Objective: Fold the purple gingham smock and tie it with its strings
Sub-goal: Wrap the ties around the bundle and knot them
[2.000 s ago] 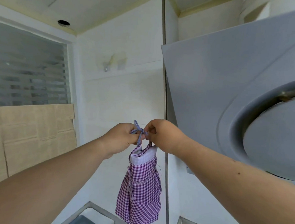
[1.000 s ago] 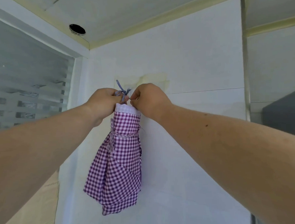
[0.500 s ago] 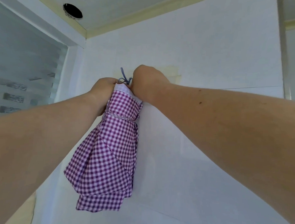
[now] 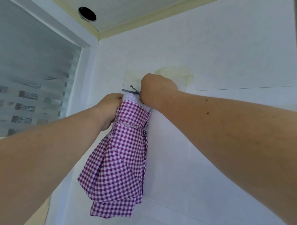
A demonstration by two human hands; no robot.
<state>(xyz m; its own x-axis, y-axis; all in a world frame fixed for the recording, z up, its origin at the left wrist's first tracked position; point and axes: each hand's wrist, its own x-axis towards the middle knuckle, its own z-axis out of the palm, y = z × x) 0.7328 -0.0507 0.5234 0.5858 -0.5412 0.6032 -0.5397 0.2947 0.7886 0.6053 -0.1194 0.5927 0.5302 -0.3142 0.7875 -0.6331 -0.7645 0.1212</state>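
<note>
Held high against a white tiled wall (image 4: pixel 209 50): a folded purple gingham smock (image 4: pixel 119 164), bundled and cinched near its upper part by a string (image 4: pixel 129 127) wrapped around it, lower folds hanging free. Left hand (image 4: pixel 108 109) curled around the bundle's upper left edge, beside the white band (image 4: pixel 135 99). Right hand (image 4: pixel 157 90) clenched at the top, by the knotted blue-grey strings (image 4: pixel 131 91); fingers hidden, so impossible to tell what exactly is pinched. Frosted window (image 4: pixel 24 83) at left; round dark hole (image 4: pixel 87 13) in the ceiling above.
</note>
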